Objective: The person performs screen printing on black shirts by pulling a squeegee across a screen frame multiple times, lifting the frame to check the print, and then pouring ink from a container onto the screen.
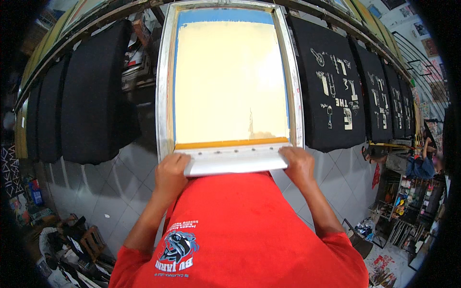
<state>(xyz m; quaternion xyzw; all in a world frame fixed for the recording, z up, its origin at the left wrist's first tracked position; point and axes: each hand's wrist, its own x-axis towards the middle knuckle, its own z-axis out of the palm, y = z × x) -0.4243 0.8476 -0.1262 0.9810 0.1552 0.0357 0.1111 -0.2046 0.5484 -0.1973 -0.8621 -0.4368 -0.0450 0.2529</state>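
Note:
Both my hands grip a wide squeegee [235, 160] by its two ends. It has a pale metal holder and an amber blade [230, 142]. My left hand [172, 173] is closed round the left end, my right hand [298, 164] round the right end. The blade rests across the near end of a screen printing frame [163, 96], close to my body. Cream-coloured ink [225, 72] covers most of the mesh, with a blue band [225, 16] along the far edge. A thin brownish patch of ink shows near the blade on the right. What lies under the screen is hidden.
Black shirts [93, 96] on boards line the left side. On the right, black shirts [331, 86] carry cream prints. Behind them runs a long rail [72, 41]. A person [422, 161] is at the far right, near cluttered shelves [408, 206]. Grey floor tiles [120, 177] show below.

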